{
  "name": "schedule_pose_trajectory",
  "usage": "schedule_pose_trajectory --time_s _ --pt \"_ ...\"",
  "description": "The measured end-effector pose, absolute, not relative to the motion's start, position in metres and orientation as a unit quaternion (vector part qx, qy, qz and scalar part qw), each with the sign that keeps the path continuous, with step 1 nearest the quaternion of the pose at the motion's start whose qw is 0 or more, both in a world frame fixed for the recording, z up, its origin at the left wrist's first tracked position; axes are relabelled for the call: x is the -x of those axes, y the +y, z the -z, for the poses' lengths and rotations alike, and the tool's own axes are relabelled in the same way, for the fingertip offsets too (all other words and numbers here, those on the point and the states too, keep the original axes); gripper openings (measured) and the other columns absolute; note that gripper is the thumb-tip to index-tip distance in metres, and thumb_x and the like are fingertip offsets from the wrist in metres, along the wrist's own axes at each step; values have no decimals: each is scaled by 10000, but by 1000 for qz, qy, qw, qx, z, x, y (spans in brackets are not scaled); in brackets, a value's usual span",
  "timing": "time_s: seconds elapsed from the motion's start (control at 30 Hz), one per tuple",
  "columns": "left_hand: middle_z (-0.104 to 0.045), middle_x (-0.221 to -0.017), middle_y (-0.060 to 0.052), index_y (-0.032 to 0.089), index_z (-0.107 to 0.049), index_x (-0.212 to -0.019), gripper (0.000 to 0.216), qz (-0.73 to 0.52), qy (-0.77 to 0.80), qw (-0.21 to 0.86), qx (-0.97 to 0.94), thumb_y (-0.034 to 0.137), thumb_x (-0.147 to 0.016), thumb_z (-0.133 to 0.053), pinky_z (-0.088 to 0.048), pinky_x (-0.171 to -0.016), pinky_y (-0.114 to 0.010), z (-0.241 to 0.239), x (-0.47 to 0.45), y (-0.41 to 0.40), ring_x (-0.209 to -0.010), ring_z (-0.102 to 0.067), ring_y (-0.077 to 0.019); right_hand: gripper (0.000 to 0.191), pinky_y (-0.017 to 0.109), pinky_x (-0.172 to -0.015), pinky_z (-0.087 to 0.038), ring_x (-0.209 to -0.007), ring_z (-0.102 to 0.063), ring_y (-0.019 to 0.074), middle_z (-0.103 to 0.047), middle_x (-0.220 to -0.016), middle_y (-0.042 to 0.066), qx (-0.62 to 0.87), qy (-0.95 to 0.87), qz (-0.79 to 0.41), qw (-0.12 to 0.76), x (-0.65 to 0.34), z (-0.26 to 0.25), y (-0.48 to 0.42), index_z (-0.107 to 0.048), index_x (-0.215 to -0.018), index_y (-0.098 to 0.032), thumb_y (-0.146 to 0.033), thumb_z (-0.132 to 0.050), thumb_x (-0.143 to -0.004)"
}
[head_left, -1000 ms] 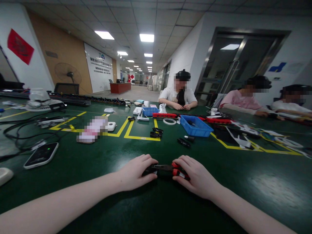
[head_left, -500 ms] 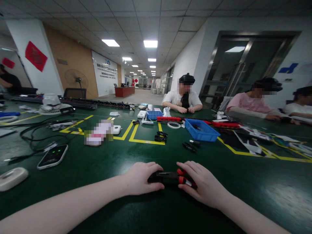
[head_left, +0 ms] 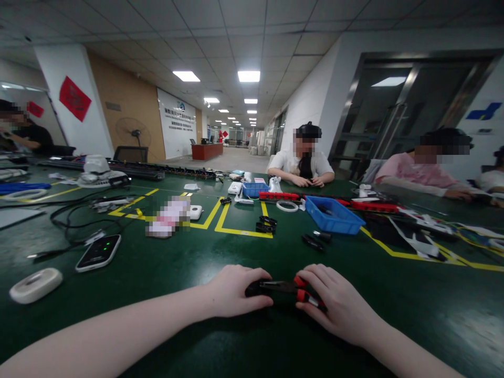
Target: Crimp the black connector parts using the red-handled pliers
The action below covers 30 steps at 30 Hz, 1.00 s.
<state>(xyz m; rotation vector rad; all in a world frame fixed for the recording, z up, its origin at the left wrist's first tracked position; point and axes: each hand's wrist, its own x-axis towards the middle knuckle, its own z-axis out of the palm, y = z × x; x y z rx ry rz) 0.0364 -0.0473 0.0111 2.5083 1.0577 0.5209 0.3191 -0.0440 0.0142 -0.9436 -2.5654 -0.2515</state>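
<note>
Two hands (head_left: 239,291), pliers (head_left: 282,286) — wall lettering (head_left: 179,119) blurred.

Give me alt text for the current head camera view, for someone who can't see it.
The right hand holds red-handled pliers, tips at a small black part in the left hand, over a green table. Beyond lie a blue bin and black pieces; a person in white sits across.
</note>
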Motion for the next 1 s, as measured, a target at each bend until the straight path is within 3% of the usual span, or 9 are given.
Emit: schedule_pose_trajectory --time_s 0.8,1.0 --pt "-729 -846 -10 263 -644 -1201 395 -169 391 195 -883 534 -922 -572 -424 -615 -241 -13 -38 -48 -724 -689 -195 385 405 -811 -505 -931 -643 270 -685 -1040 138 273 -899 252 232 -316 -17 -45 -576 -1159 -121 -389 -641 -891" --pt "-736 -869 -7 275 -648 -1206 391 -171 388 204 -882 534 -923 -570 -416 -613 -240 -14 -37 -47 -728 -684 -190 394 421 -814 -528 -938 -647 279 -689 -1048 128 290 -898 247 221 -319 -13 -44 -573 -1155 -136 -216 -690 -788"
